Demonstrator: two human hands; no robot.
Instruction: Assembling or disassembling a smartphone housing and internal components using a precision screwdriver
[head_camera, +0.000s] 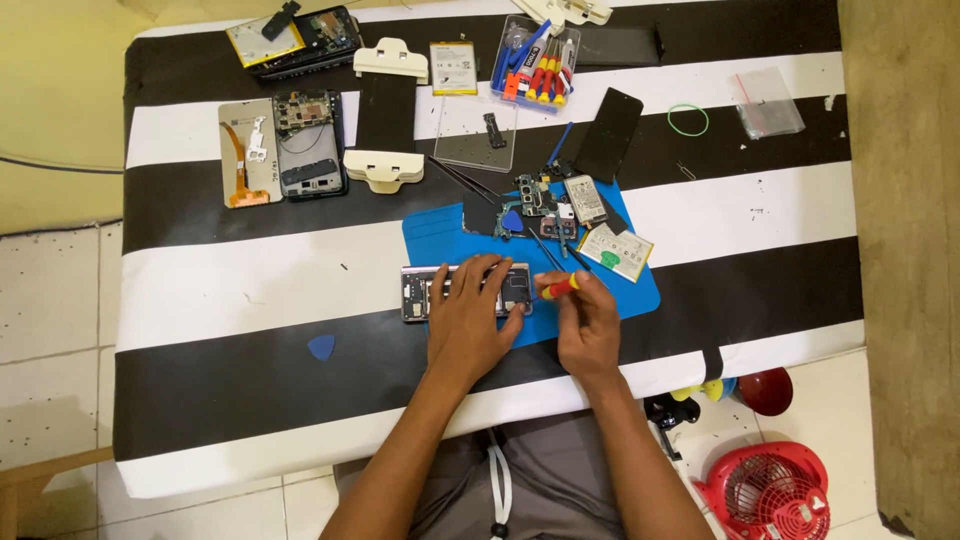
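**Head view: two hands on an opened phone**

Head camera looks down on our black-and-white striped worktop (250, 285). Near its front edge, about the middle, lies the opened phone frame (420, 292), half on the blue repair mat (640, 295). Our left hand (468, 318) rests flat over the frame, fingers spread and pressing on it, not closed around anything. Our right hand (588, 322) is just beside it on the mat, its grip closed on a small screwdriver with a red and yellow handle (560, 287), the tip pointing toward the frame's right end.

Behind the hands, on the mat, sit loose circuit boards (540, 205), a blue pick (512, 221) and a battery with a green mark (615, 251). A second blue pick (321, 347) lies alone toward the front left. Toward the back edge we see another stripped phone (310, 145), a screen panel with an orange flex cable (246, 152), a clamped dark panel (386, 112), a clear case of screwdrivers (535, 65) and a green rubber band (688, 120). A red fan (768, 492) stands on the floor at the front right.
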